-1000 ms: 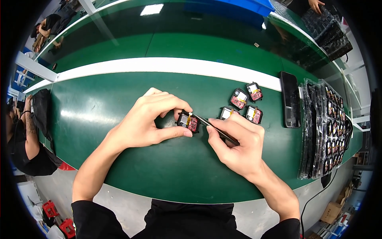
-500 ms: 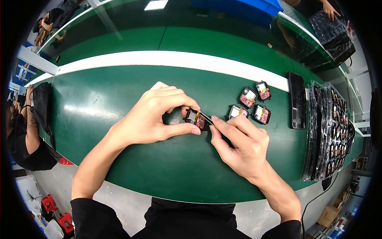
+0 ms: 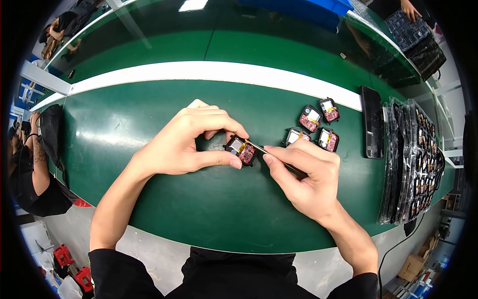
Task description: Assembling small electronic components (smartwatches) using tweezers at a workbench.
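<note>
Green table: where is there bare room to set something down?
Free: left of the left hand, out to the table's left edge; also the near middle, between the forearms. Crowded: beyond the right hand, with four modules, phone and trays.

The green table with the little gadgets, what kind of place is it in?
Perhaps an electronics workshop or factory: a long green workbench, small black devices with red circuit boards showing, and stacked plastic trays on the right.

The left hand (image 3: 186,139) curves in a C, thumb (image 3: 219,159) and index finger (image 3: 224,122) parted. The right hand (image 3: 312,182) holds a pinch grip; both forearms (image 3: 117,199) angle inward.
</note>
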